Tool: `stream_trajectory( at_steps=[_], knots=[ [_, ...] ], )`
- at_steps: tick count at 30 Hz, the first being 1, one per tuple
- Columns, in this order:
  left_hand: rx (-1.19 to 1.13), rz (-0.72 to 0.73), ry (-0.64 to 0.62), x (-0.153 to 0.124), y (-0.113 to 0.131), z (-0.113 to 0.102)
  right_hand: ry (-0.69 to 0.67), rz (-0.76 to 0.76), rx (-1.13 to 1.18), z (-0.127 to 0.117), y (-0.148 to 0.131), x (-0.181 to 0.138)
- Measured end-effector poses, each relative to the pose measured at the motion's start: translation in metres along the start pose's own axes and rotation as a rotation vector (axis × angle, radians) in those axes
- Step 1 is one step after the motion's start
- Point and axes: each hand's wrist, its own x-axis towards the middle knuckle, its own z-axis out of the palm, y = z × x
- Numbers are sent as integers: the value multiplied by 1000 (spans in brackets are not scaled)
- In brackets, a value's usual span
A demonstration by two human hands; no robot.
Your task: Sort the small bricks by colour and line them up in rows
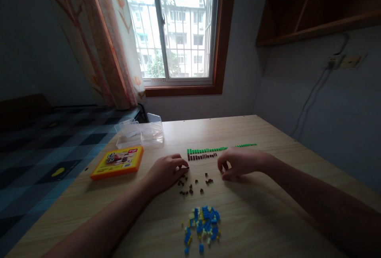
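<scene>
My left hand (171, 170) rests on the table with its fingers bent together, beside a loose scatter of small brown toy bricks (191, 190). A dark bit shows at its fingertips, too small to name. Across the scatter, my right hand (236, 162) has thumb and fingers curled into a pinch just above the tabletop; whatever lies between them is hidden. Beyond the hands runs a row of brown bricks (202, 156), its right end near my right fingers. Behind it stretches a longer row of green bricks (208, 150), partly covered by my right hand.
A pile of blue and yellow bricks (205, 222) lies at the near side of the wooden table (268, 210). To the left are an orange-and-yellow box (119, 162) and clear plastic trays (141, 134). A checked bed (59, 143) adjoins the table's left; a window stands beyond.
</scene>
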Motion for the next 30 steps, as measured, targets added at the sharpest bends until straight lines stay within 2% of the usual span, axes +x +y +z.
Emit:
stream_trajectory(
  at_steps=[7,16,23,30],
  knots=[
    [-31,17,11,-1,-2,3,33,17,-119,10,-15,-1],
    [-10,32,23,0,-6,7,117,14,-154,11,-3,1],
    [8,33,30,1,-1,2,152,77,-102,8,2,-18],
    [13,21,15,2,-2,1,367,77,-94,33,7,-39]
  ],
)
